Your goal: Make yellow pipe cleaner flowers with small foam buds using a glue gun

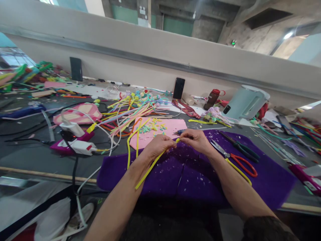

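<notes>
My left hand (162, 145) pinches a yellow fuzzy stem (149, 169), whose long end hangs down toward the lower left over a purple cloth (163, 177). Close beside it, my right hand (195, 140) is closed on the short upper end of the same stem. Behind my hands lies a pink sheet (173, 125) scattered with small yellow and teal pieces (152, 127). More yellow stems (129, 147) rest across its left edge. Scissors with red handles (244, 165) and dark-handled pliers (240, 146) lie on the cloth right of my right hand.
Power strips with plugs and cables (82, 147) crowd the left. Bundled coloured stems (135, 110) lie behind the pink sheet. Along the wall stand a phone (179, 88), a brown bottle (212, 99) and a pale kettle (247, 102).
</notes>
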The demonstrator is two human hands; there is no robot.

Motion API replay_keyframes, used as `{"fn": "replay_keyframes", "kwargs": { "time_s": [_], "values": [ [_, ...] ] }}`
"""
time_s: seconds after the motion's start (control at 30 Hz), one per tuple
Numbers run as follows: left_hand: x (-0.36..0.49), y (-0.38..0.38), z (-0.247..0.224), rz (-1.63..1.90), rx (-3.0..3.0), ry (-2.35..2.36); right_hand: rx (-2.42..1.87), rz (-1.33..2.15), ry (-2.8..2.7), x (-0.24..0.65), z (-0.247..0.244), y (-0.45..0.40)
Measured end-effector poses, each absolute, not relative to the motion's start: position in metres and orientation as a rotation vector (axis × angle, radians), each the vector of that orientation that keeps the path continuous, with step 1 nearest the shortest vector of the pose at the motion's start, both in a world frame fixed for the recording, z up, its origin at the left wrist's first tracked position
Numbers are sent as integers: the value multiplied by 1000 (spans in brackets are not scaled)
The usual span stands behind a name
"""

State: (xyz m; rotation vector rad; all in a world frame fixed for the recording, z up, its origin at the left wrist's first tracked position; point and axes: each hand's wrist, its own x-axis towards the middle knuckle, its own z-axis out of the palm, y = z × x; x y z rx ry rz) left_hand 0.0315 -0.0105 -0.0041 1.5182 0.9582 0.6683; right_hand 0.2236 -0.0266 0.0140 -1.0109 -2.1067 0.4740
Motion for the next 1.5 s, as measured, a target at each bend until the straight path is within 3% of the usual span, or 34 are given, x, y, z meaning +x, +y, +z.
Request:
{"fn": "replay_keyframes", "kwargs": {
  "time_s": [0.27,0.87,1.13,1.5],
  "values": [
    [33,-11,-6,677,1512,955,-1043,725,-2080,227,12,-24],
    [34,-14,-3,678,1522,953,-1084,651,-2119,227,15,-25],
    [31,-16,10,757,1371,958,-1107,767,-1818,232,17,-23],
    [22,-11,9,592,1115,702,-955,822,-1646,211,12,-33]
  ]
}}
